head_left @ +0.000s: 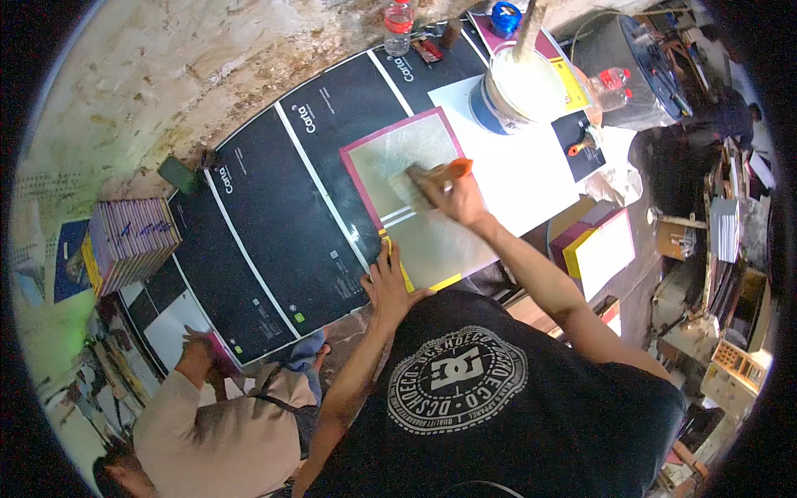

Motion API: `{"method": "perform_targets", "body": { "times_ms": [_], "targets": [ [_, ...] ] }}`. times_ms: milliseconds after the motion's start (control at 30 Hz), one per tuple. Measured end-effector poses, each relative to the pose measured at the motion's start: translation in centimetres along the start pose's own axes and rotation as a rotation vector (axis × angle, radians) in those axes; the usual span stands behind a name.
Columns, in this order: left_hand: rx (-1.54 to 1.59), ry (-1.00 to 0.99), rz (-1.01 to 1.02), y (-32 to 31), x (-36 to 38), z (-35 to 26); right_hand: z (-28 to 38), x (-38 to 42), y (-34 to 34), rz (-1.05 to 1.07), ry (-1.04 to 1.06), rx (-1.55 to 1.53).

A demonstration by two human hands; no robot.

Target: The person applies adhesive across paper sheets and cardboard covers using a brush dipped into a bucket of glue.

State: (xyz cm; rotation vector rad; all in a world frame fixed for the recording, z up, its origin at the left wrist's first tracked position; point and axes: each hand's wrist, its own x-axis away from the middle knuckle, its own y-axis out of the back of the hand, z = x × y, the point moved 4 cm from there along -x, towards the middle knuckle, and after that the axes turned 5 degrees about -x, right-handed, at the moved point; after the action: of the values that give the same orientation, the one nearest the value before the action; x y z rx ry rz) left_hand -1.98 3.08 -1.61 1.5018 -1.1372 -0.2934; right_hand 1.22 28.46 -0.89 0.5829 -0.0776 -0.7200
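Observation:
My right hand (459, 202) is closed around a wide brush (425, 184) with an orange handle end. Its bristles, blurred by motion, are over the upper part of a shiny cover sheet (444, 236). Greyish inside, the sheet has a maroon border, yellow strips along its near edges and two white lines across the middle. With fingers spread, my left hand (388, 282) presses on the sheet's near left edge, by the yellow strip. The sheet lies partly over black printed "Carta" boards (270, 212) and partly over a white sheet (531, 187).
A bucket of whitish paste (523, 87) with a stick stands behind on the right, near another brush (579, 149). A bottle (398, 29) stands by the wall. Stacked books (133, 245) sit at left. A co-worker (224, 432) bends over the table's left end.

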Motion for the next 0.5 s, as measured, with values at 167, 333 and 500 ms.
{"method": "perform_targets", "body": {
  "times_ms": [167, 333, 500],
  "targets": [
    [0.050, -0.029, -0.050, -0.9, -1.9, -1.7, -2.1, -0.4, 13.2, -0.333, -0.130, 0.219],
    [0.024, -0.011, -0.024, -0.6, 0.3, -1.5, 3.8, 6.0, 4.6, -0.302, 0.059, 0.017],
    [0.020, -0.032, -0.035, -0.2, 0.2, -0.9, -1.9, 8.3, 6.6, -0.212, -0.289, -0.066]
  ]
}}
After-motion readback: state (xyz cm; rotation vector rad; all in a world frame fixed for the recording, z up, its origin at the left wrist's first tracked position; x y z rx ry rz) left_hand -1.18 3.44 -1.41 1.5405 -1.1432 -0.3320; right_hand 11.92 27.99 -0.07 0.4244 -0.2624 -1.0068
